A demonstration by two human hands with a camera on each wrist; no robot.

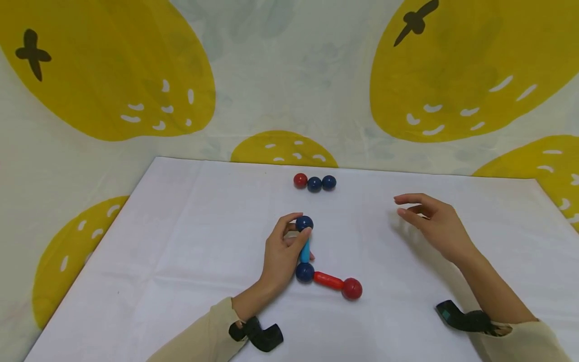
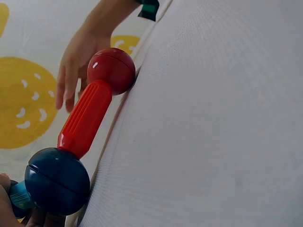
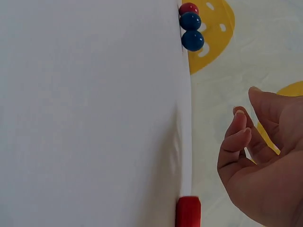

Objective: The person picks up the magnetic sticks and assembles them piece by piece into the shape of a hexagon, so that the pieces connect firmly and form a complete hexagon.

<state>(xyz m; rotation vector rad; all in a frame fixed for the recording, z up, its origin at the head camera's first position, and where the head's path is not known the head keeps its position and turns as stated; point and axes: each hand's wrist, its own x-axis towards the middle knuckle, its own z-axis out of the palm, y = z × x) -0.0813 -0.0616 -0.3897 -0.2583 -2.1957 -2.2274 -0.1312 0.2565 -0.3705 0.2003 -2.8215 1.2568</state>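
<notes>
My left hand (image 1: pixel 281 251) grips a toy joint of balls and rods at its upper end. Its thumb lies over a light-blue rod (image 1: pixel 305 251) just below a dark blue ball (image 1: pixel 304 223). That rod joins a second dark blue ball (image 2: pixel 57 181), from which a red rod (image 1: pixel 328 280) runs to a red ball (image 1: pixel 352 289) on the right. Some of the left fingers are hidden behind the rod. Over the right part of the table, my right hand (image 1: pixel 436 226) hovers with loosely bent fingers and holds nothing.
At the back of the white table (image 1: pixel 203 211), a loose red ball (image 1: pixel 300 181) and two dark blue balls (image 1: pixel 321 183) stand in a row. A red rod (image 3: pixel 188 213) shows at the bottom of the right wrist view. Behind the table hangs a patterned cloth (image 1: pixel 289 75).
</notes>
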